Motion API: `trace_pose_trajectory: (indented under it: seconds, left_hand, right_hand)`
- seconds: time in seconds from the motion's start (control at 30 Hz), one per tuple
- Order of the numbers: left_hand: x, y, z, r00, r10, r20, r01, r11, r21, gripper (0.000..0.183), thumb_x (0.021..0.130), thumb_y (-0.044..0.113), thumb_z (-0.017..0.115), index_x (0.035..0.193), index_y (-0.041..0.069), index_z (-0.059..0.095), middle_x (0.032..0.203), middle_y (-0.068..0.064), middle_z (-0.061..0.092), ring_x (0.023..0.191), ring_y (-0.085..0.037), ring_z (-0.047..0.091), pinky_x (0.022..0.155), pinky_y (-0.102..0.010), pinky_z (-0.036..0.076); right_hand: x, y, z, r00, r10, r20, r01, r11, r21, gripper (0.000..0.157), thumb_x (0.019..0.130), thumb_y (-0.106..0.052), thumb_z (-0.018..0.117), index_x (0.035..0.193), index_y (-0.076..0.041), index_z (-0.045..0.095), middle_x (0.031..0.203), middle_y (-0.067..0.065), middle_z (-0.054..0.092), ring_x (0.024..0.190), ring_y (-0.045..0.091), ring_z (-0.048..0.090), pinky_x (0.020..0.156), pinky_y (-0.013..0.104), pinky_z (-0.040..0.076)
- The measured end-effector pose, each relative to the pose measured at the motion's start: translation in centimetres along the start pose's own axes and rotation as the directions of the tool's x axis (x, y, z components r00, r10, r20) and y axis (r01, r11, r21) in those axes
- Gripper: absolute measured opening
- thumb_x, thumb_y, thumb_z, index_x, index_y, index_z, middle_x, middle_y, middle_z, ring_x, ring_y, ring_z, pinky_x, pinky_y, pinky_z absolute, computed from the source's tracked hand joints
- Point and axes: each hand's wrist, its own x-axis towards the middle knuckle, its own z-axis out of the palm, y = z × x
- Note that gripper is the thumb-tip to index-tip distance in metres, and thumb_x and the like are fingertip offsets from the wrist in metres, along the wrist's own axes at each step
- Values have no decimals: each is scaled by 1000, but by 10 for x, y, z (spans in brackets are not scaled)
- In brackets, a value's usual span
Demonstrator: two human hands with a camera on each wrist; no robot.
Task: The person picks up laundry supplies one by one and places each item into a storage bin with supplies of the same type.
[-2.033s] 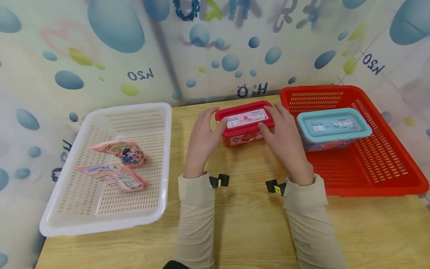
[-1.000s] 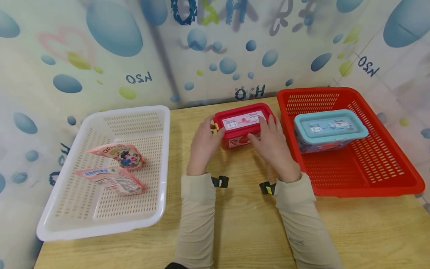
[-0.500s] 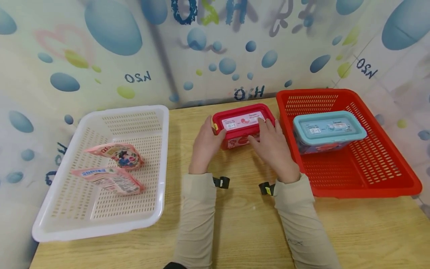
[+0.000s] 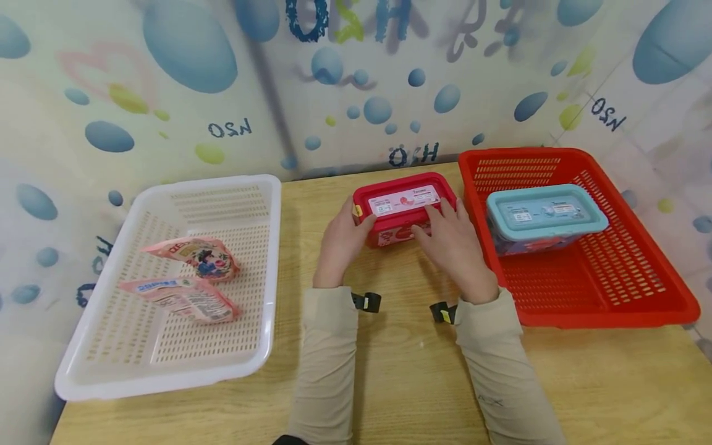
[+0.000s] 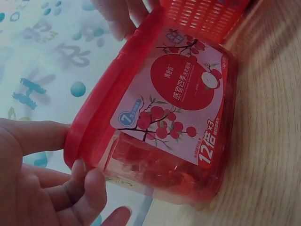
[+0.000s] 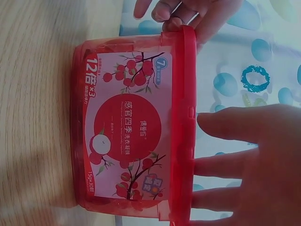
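Observation:
A red laundry pod tub (image 4: 408, 210) with a printed label on its lid stands upright on the table between my hands. In the left wrist view its clear red front (image 5: 174, 103) shows cherry-like fruit and pods inside. My left hand (image 4: 340, 244) pinches the tub's left end, thumb at the lid's front corner and curled fingers at the lid rim, beside a yellow tab (image 4: 358, 210). My right hand (image 4: 456, 250) rests straight fingers on the lid's right front part. Its thumb lies at the front edge of the lid (image 6: 184, 127).
To the right, a red basket (image 4: 562, 315) holds a light-blue-lidded tub (image 4: 547, 213). The white basket (image 4: 272, 247) on the left contains two pink packets, one upper (image 4: 203, 254) and one lower (image 4: 189, 300). A patterned wall covering (image 4: 378, 74) rises behind the wooden table (image 4: 400, 371).
My right hand has moved left and down from the tub's right end onto the front of the lid. The left hand has closed in at the left end. The last half second shows hardly any movement.

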Motion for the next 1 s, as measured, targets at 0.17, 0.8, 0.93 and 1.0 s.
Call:
trace_pose_trajectory:
  seconds: [0.17,0.8,0.93,1.0]
  left_hand:
    - [0,-1,0,1000,0,8,0,1000,-20,57,83,39,60,131,21,35,109,2,55,86,-13,51,68,-28,48]
    - [0,-2,-4,1000,-10,15,11,999,-37,58,86,35,56,136,20,30,100,1,54,84,-16,50,65,-29,46]
    - [-1,-3,-6,1000,-22,23,23,999,-34,59,86,34,55,137,18,29,93,1,53,81,-17,50,63,-30,45]
    - [-2,-3,-7,999,-34,27,35,999,-36,61,86,34,55,138,17,27,93,0,53,81,-17,50,63,-30,45]
  right_hand:
    - [0,0,1,1000,5,6,-5,1000,6,63,83,-30,60,134,-2,37,141,23,24,130,42,9,96,60,21]
    - [-1,-1,-1,1000,-14,-14,13,1000,-27,61,81,-29,62,132,-3,40,139,22,28,129,42,12,96,60,22]
    - [-3,-1,1,998,-17,-60,15,1000,-23,59,80,-27,64,130,-3,43,135,21,32,126,40,17,93,59,27]
    - [-3,0,3,995,-20,-97,17,1000,-25,58,80,-27,65,128,-3,44,132,21,34,124,39,20,91,58,31]
